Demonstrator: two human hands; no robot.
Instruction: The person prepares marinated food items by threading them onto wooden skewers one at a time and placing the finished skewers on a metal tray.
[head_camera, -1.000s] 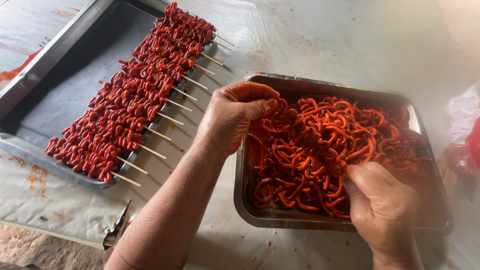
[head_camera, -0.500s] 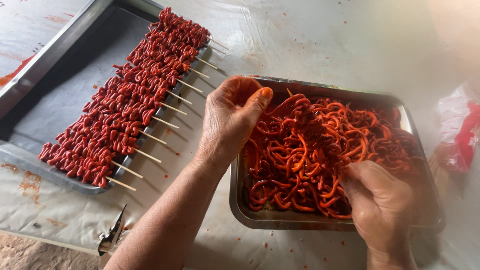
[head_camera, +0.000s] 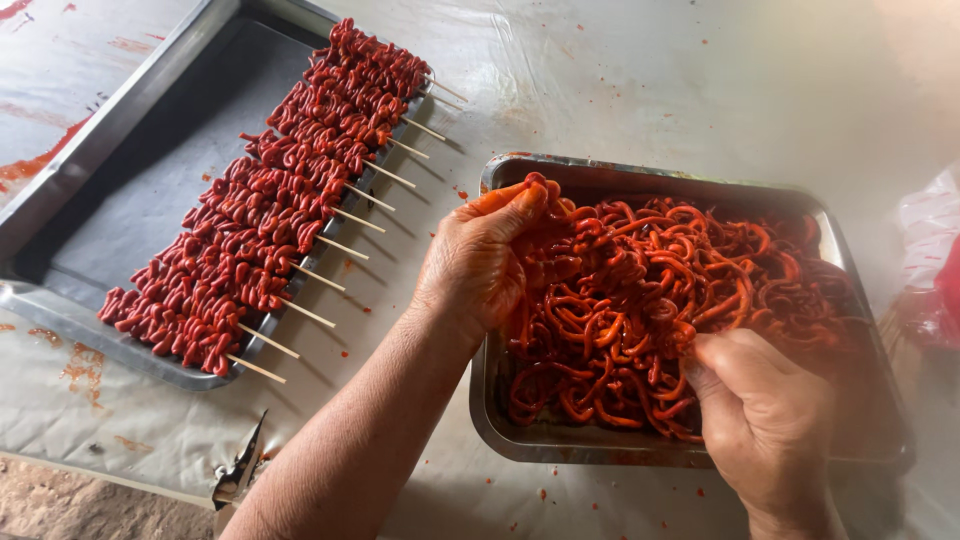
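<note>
Left hand (head_camera: 475, 265) and right hand (head_camera: 765, 415) dug into red strips (head_camera: 640, 300) at centre right, fingertips buried, grip impossible to tell, metal pan (head_camera: 600, 445) corner cut off

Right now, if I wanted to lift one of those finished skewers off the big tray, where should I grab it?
Probably by the bare wooden stick end, coming from the right side of the large tray. The skewers lie side by side with the red meat over the tray, while their clean ends poke out past its right rim, free and unsauced.

Orange-red strips (head_camera: 640, 300) fill a silver pan (head_camera: 560, 440); dark red skewers (head_camera: 270, 210) beside.
</note>
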